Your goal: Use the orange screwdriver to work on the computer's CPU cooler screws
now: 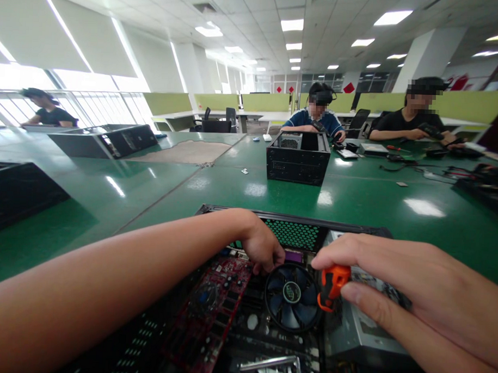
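Observation:
An open computer case (353, 229) lies in front of me. Inside it sits a round black cooling fan (291, 292) with a label at its hub. My left hand (262, 247) reaches down between the fan and a red circuit board (212, 310); its fingers are curled together, and what they hold, if anything, is hidden. My right hand (392, 289) grips the orange and black handle of a screwdriver (333, 287) at the fan's right edge, over the grey power supply (366, 335). The screwdriver's shaft and tip are out of sight.
On the green table (216, 199) stands another black case (299, 161), with a person (316, 121) behind it. More cases lie at the left (107, 141). A second person (418, 116), cables (421, 171) and parts are at the right.

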The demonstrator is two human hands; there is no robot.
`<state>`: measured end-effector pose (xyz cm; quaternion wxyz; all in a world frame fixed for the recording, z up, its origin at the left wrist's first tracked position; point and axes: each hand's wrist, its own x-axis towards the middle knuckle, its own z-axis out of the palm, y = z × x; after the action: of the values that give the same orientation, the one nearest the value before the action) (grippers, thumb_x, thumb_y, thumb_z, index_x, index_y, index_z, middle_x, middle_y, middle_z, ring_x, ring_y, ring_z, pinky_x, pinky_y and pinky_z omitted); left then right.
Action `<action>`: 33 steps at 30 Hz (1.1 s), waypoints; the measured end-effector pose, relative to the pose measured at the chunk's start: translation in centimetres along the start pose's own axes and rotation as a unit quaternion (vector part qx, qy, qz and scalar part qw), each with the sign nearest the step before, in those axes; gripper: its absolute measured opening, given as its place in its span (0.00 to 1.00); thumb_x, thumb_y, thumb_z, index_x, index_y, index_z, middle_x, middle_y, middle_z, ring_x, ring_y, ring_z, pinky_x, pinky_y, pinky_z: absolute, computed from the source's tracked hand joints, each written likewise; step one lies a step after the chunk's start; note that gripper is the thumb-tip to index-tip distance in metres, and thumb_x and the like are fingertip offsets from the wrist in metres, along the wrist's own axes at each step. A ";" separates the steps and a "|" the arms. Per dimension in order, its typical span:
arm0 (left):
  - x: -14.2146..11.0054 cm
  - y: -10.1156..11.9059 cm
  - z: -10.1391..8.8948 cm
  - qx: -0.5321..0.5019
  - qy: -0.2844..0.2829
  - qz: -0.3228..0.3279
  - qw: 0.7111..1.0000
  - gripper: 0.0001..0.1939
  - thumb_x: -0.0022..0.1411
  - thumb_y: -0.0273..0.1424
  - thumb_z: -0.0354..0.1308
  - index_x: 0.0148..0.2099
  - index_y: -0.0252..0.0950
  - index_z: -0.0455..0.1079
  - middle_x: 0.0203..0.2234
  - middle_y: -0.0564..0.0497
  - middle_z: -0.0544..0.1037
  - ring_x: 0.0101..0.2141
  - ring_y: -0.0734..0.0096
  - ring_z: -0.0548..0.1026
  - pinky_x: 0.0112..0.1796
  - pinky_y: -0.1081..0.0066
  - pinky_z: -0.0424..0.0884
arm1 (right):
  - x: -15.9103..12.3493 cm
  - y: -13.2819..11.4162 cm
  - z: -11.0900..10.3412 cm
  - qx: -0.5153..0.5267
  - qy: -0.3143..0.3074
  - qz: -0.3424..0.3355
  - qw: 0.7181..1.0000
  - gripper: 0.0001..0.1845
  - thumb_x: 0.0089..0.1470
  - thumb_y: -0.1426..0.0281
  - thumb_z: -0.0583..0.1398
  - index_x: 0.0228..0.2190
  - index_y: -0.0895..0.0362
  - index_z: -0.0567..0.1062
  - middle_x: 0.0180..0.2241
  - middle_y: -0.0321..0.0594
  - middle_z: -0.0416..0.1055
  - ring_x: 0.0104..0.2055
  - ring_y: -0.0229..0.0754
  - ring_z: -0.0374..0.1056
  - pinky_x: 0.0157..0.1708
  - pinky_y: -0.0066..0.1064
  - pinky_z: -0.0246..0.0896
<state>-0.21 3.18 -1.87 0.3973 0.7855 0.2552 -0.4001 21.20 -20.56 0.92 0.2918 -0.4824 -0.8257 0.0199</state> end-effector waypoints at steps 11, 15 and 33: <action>0.1 -0.1 0.0 -0.004 0.005 0.006 1.000 0.11 0.58 0.25 0.69 0.40 0.45 0.73 0.31 0.58 0.84 0.42 0.55 0.87 0.44 0.65 0.82 | 0.2 -0.4 -0.1 -0.007 -0.007 -0.007 1.000 0.23 0.91 0.63 0.55 0.67 0.32 0.87 0.59 0.29 0.97 0.53 0.47 0.97 0.54 0.34 0.95; 0.1 0.1 0.1 -0.001 0.008 0.009 1.000 0.10 0.60 0.25 0.68 0.40 0.45 0.73 0.31 0.57 0.83 0.43 0.55 0.87 0.46 0.64 0.82 | 0.1 -0.2 -0.4 -0.031 0.006 -0.033 0.999 0.21 0.90 0.63 0.54 0.63 0.38 0.88 0.57 0.33 0.98 0.53 0.52 0.98 0.54 0.39 0.96; -0.2 0.5 0.6 -0.012 0.008 -0.004 1.000 0.11 0.62 0.23 0.68 0.39 0.45 0.73 0.32 0.59 0.83 0.42 0.58 0.86 0.46 0.64 0.79 | -1.3 -0.1 -0.1 -0.008 -0.020 -0.021 1.000 0.04 0.85 0.63 0.64 0.50 0.38 0.79 0.43 0.29 0.91 0.36 0.49 0.88 0.32 0.40 0.83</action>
<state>-0.24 2.38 -1.71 0.4029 0.7828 0.2659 -0.3928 21.64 -21.64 0.41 0.2716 -0.4669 -0.8414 0.0175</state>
